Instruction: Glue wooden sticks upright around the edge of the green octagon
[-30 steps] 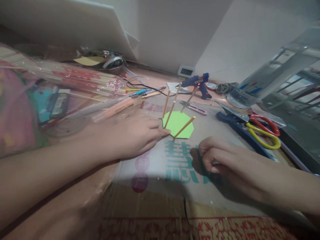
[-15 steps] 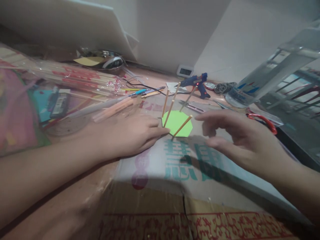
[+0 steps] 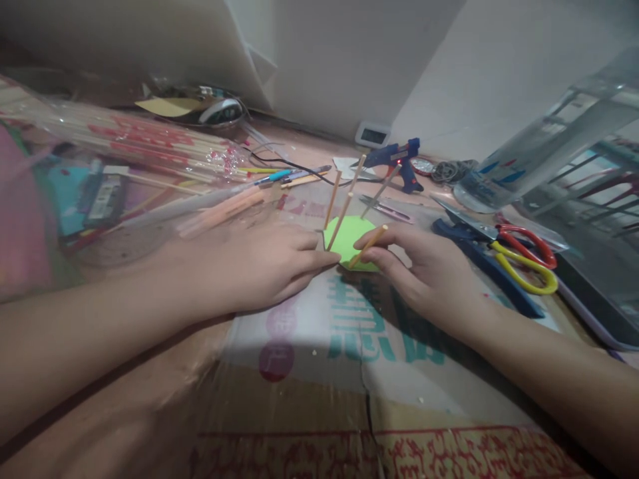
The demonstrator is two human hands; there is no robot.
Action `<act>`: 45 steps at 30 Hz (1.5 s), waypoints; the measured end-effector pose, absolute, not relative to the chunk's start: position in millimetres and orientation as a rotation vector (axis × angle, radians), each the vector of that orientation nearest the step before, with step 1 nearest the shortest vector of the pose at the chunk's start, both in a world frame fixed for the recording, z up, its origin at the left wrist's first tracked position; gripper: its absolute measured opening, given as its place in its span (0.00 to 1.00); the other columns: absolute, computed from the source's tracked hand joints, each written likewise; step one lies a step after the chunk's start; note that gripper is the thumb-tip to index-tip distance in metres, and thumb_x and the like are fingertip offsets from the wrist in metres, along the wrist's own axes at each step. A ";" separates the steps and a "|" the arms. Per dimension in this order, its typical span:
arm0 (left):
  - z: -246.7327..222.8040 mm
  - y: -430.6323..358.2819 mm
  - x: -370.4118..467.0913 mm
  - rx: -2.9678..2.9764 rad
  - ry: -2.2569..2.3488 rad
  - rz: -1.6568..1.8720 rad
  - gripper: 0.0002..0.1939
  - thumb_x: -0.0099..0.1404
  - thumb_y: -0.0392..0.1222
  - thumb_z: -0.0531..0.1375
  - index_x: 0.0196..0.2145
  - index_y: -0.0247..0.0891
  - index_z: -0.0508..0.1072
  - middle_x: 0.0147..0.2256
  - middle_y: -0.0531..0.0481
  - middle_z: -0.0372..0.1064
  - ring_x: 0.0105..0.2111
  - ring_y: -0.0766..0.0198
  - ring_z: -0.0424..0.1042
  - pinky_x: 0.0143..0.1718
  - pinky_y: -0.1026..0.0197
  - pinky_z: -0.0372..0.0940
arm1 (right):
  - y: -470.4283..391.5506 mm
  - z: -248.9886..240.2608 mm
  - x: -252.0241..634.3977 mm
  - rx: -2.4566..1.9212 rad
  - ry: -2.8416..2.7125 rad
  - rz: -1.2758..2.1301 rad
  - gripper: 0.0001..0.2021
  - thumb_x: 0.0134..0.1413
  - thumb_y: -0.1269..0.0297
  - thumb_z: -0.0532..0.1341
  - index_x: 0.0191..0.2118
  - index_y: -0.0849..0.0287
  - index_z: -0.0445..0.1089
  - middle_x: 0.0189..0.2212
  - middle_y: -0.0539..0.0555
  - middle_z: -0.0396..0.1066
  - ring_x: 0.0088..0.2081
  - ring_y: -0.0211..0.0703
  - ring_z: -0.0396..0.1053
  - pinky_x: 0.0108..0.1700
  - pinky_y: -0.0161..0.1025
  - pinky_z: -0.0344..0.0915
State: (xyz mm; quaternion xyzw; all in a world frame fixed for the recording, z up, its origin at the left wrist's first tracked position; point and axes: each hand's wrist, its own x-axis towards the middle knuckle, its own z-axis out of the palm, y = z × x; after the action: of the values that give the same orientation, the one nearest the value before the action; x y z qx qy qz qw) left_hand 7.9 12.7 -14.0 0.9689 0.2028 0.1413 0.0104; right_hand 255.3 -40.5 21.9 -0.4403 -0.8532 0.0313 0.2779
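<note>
A bright green many-sided piece [image 3: 343, 231], which looks like card, lies flat with several thin wooden sticks standing from its edges, some leaning outward. My left hand [image 3: 274, 263] rests palm down at its left side, fingers stretched out, a fingertip touching the near left edge beside an upright stick [image 3: 341, 219]. At the near right edge, my right hand [image 3: 432, 266] pinches a tilted wooden stick [image 3: 378, 235] between thumb and index finger. The stick's lower end meets the green piece's edge.
Behind stand a blue glue gun [image 3: 394, 156] with a red light and a craft knife [image 3: 387, 209]. Scissors [image 3: 524, 256] and a dark blue tool [image 3: 504, 283] lie right, near a clear bottle [image 3: 499, 173]. Bagged sticks [image 3: 134, 143] and pens [image 3: 284, 174] lie left.
My right hand has moved left and closed on the tilted stick, uncovering the scissors and dark blue tool. My left hand stays in place.
</note>
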 end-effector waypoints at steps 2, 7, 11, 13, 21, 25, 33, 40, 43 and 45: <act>-13.6 13.4 7.3 3.025 0.631 0.422 0.19 0.76 0.44 0.50 0.59 0.51 0.72 0.36 0.48 0.73 0.34 0.57 0.69 0.37 0.56 0.57 | -39.7 22.2 253.6 -1.134 -2.342 0.039 0.06 0.67 0.69 0.58 0.39 0.57 0.72 0.33 0.52 0.79 0.33 0.41 0.75 0.35 0.36 0.67; -14.4 14.1 6.5 3.047 0.645 0.397 0.20 0.75 0.44 0.50 0.61 0.53 0.70 0.37 0.48 0.73 0.34 0.56 0.69 0.37 0.54 0.57 | -39.3 23.6 253.7 -1.061 -2.439 -0.025 0.08 0.69 0.69 0.57 0.38 0.59 0.72 0.30 0.52 0.77 0.32 0.41 0.73 0.33 0.36 0.64; -14.6 13.9 7.1 3.054 0.639 0.411 0.20 0.75 0.44 0.51 0.60 0.51 0.71 0.38 0.48 0.74 0.35 0.56 0.69 0.37 0.54 0.57 | -38.3 22.4 254.9 -1.069 -2.450 -0.023 0.08 0.69 0.68 0.56 0.38 0.58 0.71 0.31 0.52 0.76 0.31 0.41 0.72 0.33 0.36 0.63; -13.8 13.8 7.5 3.053 0.626 0.413 0.19 0.75 0.43 0.51 0.59 0.50 0.72 0.38 0.48 0.74 0.35 0.56 0.69 0.37 0.54 0.58 | -37.8 21.7 255.1 -1.069 -2.451 -0.014 0.08 0.69 0.68 0.56 0.38 0.57 0.70 0.31 0.52 0.76 0.30 0.41 0.71 0.32 0.36 0.62; -11.5 12.8 7.4 3.025 0.631 0.403 0.19 0.75 0.43 0.51 0.60 0.51 0.72 0.37 0.48 0.74 0.35 0.56 0.70 0.38 0.55 0.58 | -36.7 20.7 256.8 -1.034 -2.454 -0.011 0.07 0.69 0.68 0.56 0.38 0.57 0.70 0.31 0.52 0.76 0.31 0.41 0.71 0.33 0.37 0.63; -11.7 13.2 7.4 3.038 0.643 0.367 0.20 0.76 0.44 0.50 0.60 0.51 0.72 0.37 0.48 0.74 0.36 0.56 0.70 0.38 0.54 0.58 | -36.1 18.7 257.4 -1.020 -2.447 0.028 0.07 0.69 0.69 0.56 0.39 0.57 0.70 0.31 0.53 0.76 0.32 0.42 0.72 0.34 0.37 0.64; -12.4 12.8 6.5 3.026 0.672 0.331 0.20 0.77 0.45 0.48 0.60 0.50 0.71 0.38 0.47 0.73 0.37 0.56 0.71 0.40 0.53 0.60 | -42.6 17.3 265.9 -1.060 -2.220 0.236 0.09 0.69 0.58 0.59 0.48 0.54 0.69 0.34 0.52 0.76 0.35 0.45 0.74 0.39 0.42 0.70; -9.7 12.7 3.7 3.003 0.622 0.372 0.20 0.76 0.44 0.49 0.62 0.53 0.70 0.38 0.48 0.75 0.37 0.57 0.71 0.42 0.55 0.62 | -31.8 13.2 279.6 -1.217 -1.748 0.364 0.08 0.71 0.59 0.54 0.42 0.51 0.70 0.31 0.50 0.70 0.34 0.44 0.71 0.41 0.45 0.71; -9.2 12.2 3.7 3.002 0.613 0.372 0.20 0.77 0.44 0.50 0.61 0.52 0.70 0.39 0.48 0.75 0.37 0.57 0.71 0.41 0.55 0.62 | -27.1 10.0 281.3 -1.253 -1.979 0.281 0.06 0.67 0.63 0.58 0.38 0.52 0.71 0.35 0.52 0.75 0.38 0.46 0.73 0.44 0.48 0.71; -9.4 11.6 4.4 3.010 0.621 0.376 0.19 0.77 0.44 0.49 0.60 0.51 0.71 0.40 0.48 0.75 0.36 0.57 0.71 0.41 0.55 0.62 | -26.2 9.9 281.2 -1.184 -2.192 0.214 0.06 0.66 0.66 0.58 0.38 0.54 0.73 0.37 0.55 0.77 0.41 0.48 0.74 0.46 0.48 0.71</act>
State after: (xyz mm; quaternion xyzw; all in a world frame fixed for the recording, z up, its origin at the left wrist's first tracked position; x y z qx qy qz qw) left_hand 4.4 11.6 -9.4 0.9719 0.2005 0.1213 0.0226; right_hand 281.2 -26.2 9.9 -0.4495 -0.8320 0.0812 0.3149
